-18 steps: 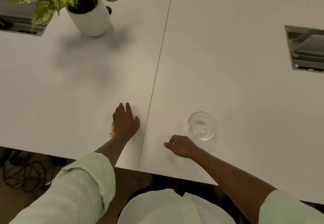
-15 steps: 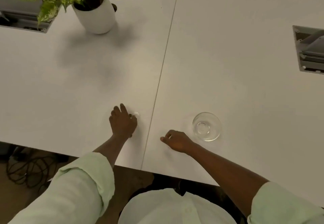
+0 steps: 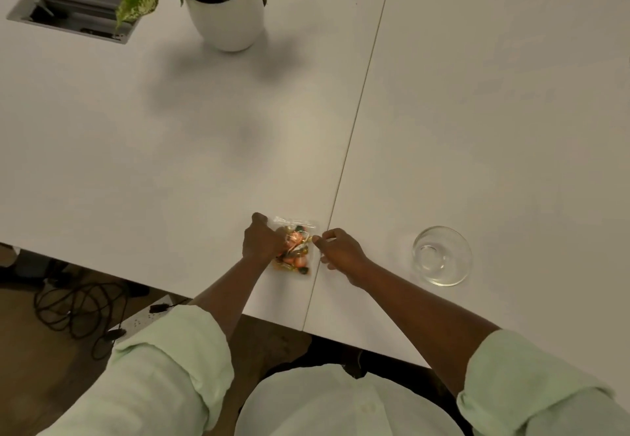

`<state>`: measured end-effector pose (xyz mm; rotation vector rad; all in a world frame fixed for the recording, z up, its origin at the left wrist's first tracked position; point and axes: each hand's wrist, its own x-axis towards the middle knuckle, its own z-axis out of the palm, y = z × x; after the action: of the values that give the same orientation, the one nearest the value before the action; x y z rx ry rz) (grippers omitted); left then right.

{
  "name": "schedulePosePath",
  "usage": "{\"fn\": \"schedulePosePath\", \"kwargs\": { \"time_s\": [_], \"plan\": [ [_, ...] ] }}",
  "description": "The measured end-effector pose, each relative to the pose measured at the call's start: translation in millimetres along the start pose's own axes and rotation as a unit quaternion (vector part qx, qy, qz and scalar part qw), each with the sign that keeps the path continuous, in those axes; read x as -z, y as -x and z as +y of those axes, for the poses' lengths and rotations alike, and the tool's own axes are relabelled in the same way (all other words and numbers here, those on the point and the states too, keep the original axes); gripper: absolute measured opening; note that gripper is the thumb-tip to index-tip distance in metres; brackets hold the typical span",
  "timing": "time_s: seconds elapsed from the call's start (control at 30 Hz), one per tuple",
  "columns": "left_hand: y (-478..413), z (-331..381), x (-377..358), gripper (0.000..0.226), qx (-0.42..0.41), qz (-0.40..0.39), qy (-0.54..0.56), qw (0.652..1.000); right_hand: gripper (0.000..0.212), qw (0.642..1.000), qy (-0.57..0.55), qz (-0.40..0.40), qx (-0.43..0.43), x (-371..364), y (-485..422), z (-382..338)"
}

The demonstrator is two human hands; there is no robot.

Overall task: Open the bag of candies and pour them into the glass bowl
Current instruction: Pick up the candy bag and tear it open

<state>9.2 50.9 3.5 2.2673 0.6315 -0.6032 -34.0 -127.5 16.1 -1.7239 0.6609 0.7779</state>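
Observation:
A small clear bag of candies (image 3: 296,248), orange and dark pieces inside, lies on the white table (image 3: 204,162) near its front edge, just left of the seam. My left hand (image 3: 261,239) grips the bag's left side. My right hand (image 3: 337,248) pinches the bag's right edge with its fingertips. The bag's top strip looks sealed. The empty glass bowl (image 3: 442,255) stands on the table to the right of my right hand, apart from it.
A white pot with a green spotted plant (image 3: 226,9) stands at the back. A cable hatch (image 3: 73,14) is set into the table at the back left. Dark cables (image 3: 78,312) lie on the floor below the front edge.
My left hand has shifted and closed on the bag, uncovering it. My right hand moved left from beside the bowl to the bag's right edge. The camera view shifted too.

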Motion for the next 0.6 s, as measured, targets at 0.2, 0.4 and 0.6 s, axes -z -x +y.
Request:
{"fn": "schedulePosePath", "kwargs": {
  "time_s": [0.2, 0.4, 0.6],
  "plan": [
    [7.0, 3.2, -0.2, 0.013, -0.026, -0.089, 0.059, 0.994, 0.039, 0.999, -0.041, 0.020, -0.007, -5.7, -4.6, 0.2],
    [16.4, 9.5, 9.5, 0.008, -0.099, -0.156, 0.045, 0.982, 0.012, 0.992, -0.054, 0.113, 0.020, 0.6, -8.7, -1.0],
    [21.0, 10.3, 14.1, 0.014, -0.241, -0.116, -0.107, 0.957, 0.012, 0.986, 0.043, 0.094, 0.132, 12.9, 0.9, -8.0]
  ]
}}
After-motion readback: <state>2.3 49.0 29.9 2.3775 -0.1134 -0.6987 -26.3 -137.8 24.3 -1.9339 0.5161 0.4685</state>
